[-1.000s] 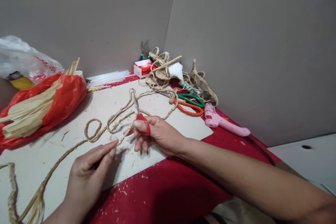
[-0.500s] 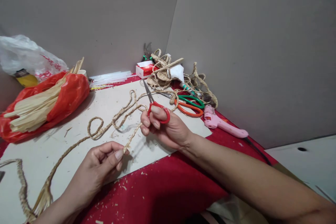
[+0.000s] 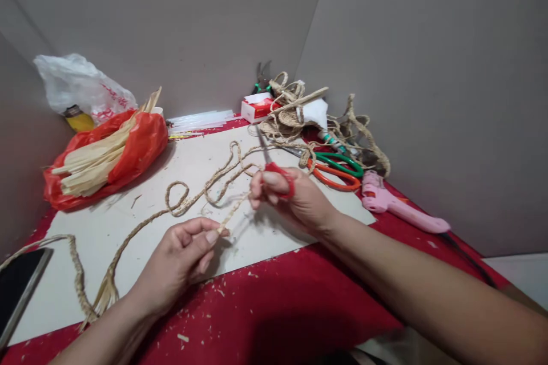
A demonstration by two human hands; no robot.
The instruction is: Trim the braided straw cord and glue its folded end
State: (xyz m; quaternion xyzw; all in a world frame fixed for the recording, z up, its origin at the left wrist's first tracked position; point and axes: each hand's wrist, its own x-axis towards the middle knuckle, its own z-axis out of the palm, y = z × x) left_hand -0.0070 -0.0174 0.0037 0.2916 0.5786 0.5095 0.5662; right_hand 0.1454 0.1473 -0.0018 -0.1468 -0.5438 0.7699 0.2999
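Observation:
A thin braided straw cord (image 3: 233,212) stretches between my two hands over the white board (image 3: 188,148). My left hand (image 3: 182,254) pinches its near end between thumb and fingertips. Red-handled scissors (image 3: 280,174) sit in my right hand (image 3: 285,194), blades pointing up and away, slightly blurred. The fingertips of that same hand also meet the far part of the cord. Beyond, a longer braided straw rope (image 3: 188,205) lies in loops across the board, its frayed tail beside my left forearm.
A red plastic bag (image 3: 145,148) of straw strips stands at left, a phone (image 3: 19,291) at the near left edge. Green and orange-handled scissors (image 3: 338,165), a pink glue gun (image 3: 398,205) and heaped braided straw (image 3: 291,120) lie at right on the red cloth (image 3: 265,308).
The whole view has shifted, so things appear further right and the phone shows more. Both hands keep their hold on the cord and scissors, in nearly the same pose.

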